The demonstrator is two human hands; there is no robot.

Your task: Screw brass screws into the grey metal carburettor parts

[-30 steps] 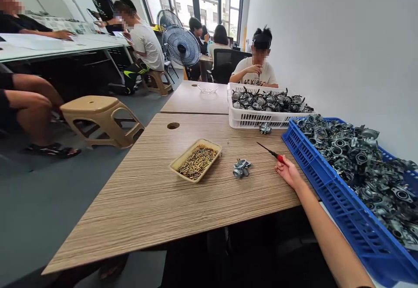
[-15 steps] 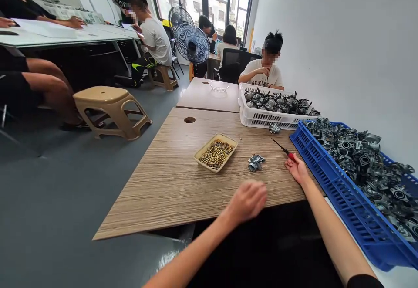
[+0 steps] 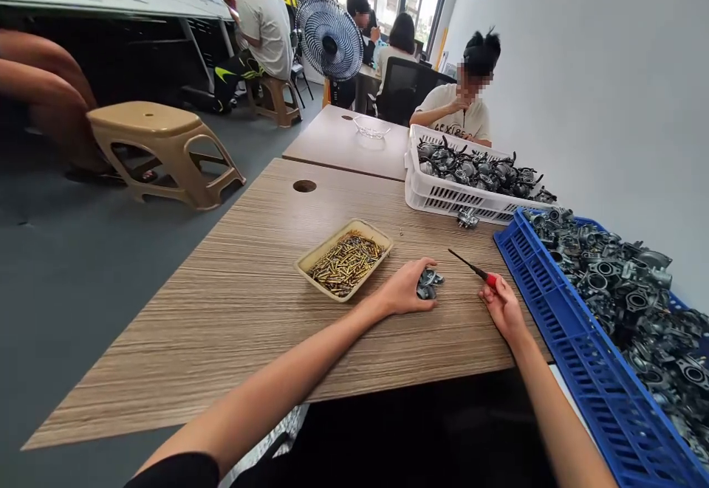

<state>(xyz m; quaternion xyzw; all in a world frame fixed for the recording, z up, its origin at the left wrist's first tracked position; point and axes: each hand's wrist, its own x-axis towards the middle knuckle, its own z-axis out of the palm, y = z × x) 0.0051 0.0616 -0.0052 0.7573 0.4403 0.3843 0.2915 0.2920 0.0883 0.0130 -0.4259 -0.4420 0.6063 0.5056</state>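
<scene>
My left hand (image 3: 405,288) is curved around a grey metal carburetor body (image 3: 430,283) that sits on the wood-grain table (image 3: 233,311); its thumb and fingers lie on either side of the part. In my right hand (image 3: 505,312), closed around the red handle, is a screwdriver (image 3: 490,279) whose dark shaft points up and left over the table. Just left of my left hand stands a cream tray (image 3: 302,265) heaped with small brass pieces (image 3: 348,263). Another carburetor (image 3: 468,218) lies by the white basket.
A blue crate (image 3: 559,318) full of metal carburetor bodies runs along the right side. Behind the table's middle stands a white basket (image 3: 443,196) of dark-fitted carburetors. A person (image 3: 454,108) sits beyond it. A fan (image 3: 331,41) and a stool (image 3: 160,141) are farther off.
My left hand has moved forward from the table's near edge and closed around the carburetor body. My right hand still holds the screwdriver. The view has shifted slightly downward.
</scene>
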